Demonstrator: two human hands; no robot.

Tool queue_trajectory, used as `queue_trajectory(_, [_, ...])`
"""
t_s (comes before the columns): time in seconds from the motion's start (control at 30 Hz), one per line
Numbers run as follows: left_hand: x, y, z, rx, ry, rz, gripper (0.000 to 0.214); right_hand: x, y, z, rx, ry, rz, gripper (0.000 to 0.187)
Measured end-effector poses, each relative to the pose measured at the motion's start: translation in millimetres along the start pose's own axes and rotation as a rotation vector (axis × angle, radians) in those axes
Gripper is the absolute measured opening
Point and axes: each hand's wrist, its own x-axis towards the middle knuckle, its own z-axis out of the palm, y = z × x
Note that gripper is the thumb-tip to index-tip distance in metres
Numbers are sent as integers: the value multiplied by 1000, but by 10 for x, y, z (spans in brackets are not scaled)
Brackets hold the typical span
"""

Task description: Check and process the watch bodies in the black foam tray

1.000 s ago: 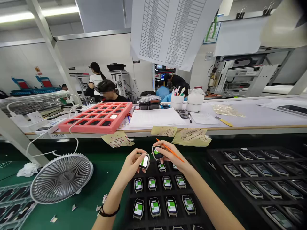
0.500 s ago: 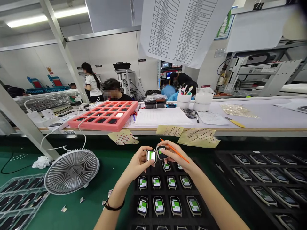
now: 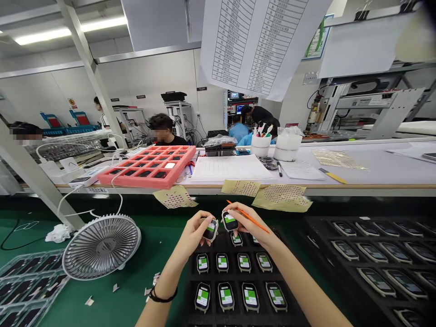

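Tilted over since a moment ago, the watch-shaped device (image 3: 210, 230) in the person's left hand (image 3: 194, 234) now shows only a slanted strip of its green-and-white screen. Its fingers curl together around the device's edges, with a black wrist band (image 3: 162, 295) just below.

Working across from the left, clear plastic trays (image 3: 32, 281) lie on the green bench mat (image 3: 126, 290), near a grey desk fan (image 3: 101, 247). Further back, a yellow warning sign (image 3: 71, 103) sits on the white panelled wall (too small to read from here), and a seated person (image 3: 163, 129) is behind a red foam tray (image 3: 146, 183). Yellow perforated sheets (image 3: 175, 197) hang over the bench edge.

The right hand (image 3: 247, 222) pinches a second device (image 3: 230, 222), fingers closed on it, with an orange pencil (image 3: 256, 223) held along them. Both devices are just above a black foam tray (image 3: 211, 274) holding rows of more green-screened devices (image 3: 222, 262).

Overhead hangs a printed sheet (image 3: 262, 41) of numbered columns, its entries too small to read. Below it are a ruled form (image 3: 228, 169) and white cups (image 3: 260, 146). Further right, another black tray (image 3: 371, 265) lies before machinery (image 3: 371, 109).
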Motion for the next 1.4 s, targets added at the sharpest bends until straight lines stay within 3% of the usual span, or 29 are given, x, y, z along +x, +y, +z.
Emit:
queue_trajectory(0.43, [-27,34,-20,-31,-50,60,43,-29,-42,-28,12,-42,-25,28])
queue_trajectory(0.77, [-24,32,-26,19,-26,34,36,-17,-4,-19,0,-32,-29,24])
queue_trajectory(1.03, [-33,30,-31,-10,-87,35,39,-30,-12,-48,-35,-81,-54,24])
queue_trajectory(1.23, [-32,23,-41,-9,-74,51,49,-9,33,-85,-20,-118,-54,37])
queue_trajectory(1.4, [-24,38,-29,-5,-31,37,40,-19,-19,-65,-20,-61,-32,25])
